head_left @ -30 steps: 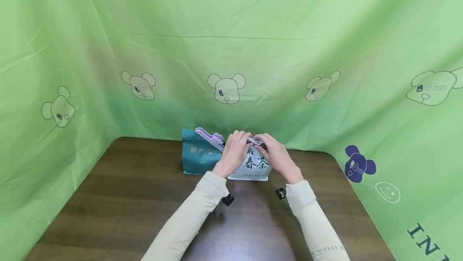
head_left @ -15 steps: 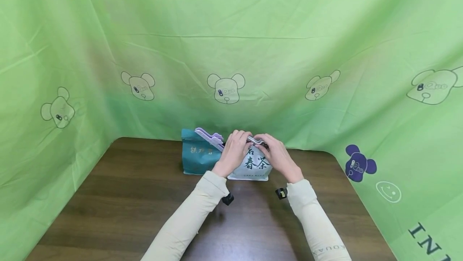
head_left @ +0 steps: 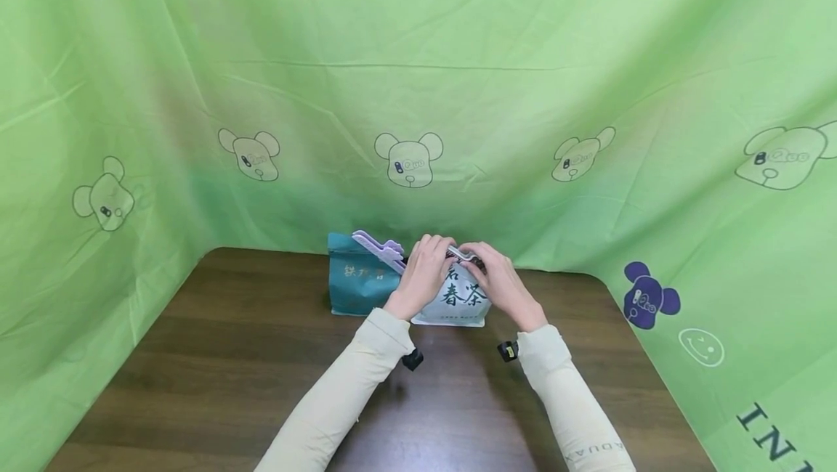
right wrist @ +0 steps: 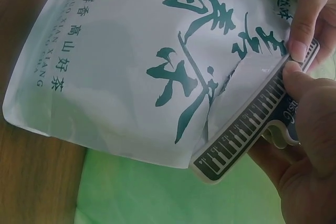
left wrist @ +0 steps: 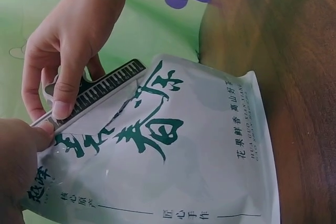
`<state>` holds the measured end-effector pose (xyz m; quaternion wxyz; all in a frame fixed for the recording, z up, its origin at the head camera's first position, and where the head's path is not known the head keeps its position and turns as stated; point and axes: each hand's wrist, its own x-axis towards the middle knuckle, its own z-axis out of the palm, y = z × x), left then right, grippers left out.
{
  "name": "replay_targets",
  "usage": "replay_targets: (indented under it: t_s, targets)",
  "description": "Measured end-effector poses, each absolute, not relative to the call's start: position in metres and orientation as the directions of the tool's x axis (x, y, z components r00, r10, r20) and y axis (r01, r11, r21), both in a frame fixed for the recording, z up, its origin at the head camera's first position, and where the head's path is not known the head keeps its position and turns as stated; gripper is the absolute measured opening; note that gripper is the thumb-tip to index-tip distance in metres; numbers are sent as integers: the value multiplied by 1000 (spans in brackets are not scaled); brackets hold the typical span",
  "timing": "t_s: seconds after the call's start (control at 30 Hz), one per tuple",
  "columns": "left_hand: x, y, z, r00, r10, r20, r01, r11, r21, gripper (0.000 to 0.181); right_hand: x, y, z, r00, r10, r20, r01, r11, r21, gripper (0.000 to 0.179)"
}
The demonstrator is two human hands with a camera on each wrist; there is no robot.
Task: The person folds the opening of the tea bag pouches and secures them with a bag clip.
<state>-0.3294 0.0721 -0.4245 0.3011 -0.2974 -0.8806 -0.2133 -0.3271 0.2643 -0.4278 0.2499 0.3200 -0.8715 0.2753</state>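
A pale tea bag (head_left: 451, 305) with green lettering stands on the table. Across its folded-over top lies a clip (left wrist: 100, 95) printed with piano keys. My right hand (head_left: 500, 279) holds this piano-key clip, its thumb pressed along the front of it. My left hand (head_left: 421, 276) pinches the bag's top corner, with the thumb (right wrist: 299, 50) over the clip's near end. The far ends of my fingers are hidden behind the bag in the head view. At the right hand the clip's looped handle (right wrist: 281, 132) shows.
Left of the pale bag stands a teal tea bag (head_left: 360, 287), partly behind my left hand. A lilac clip (head_left: 379, 248) slants across its top. A green cloth (head_left: 418, 94) hangs behind the brown wooden table (head_left: 229, 356).
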Motion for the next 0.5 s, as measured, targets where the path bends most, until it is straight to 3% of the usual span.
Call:
replay_targets:
  t_s: [0.2,0.33,0.5]
  targets:
    - [-333,66,-407,-650,468,598,642,760,102,33,-330,267,-422,-708,-408,576,-665,662,-347,40]
    - [-330,49,-388,-662,498,561,651,752,101,44,-330,275,-422,-737,-372,565,-650,618,-441,55]
    - [-324,8,-355,-671,481,564,646,752,126,47,-334,299,-421,-751,-260,607,-624,578,-525,53]
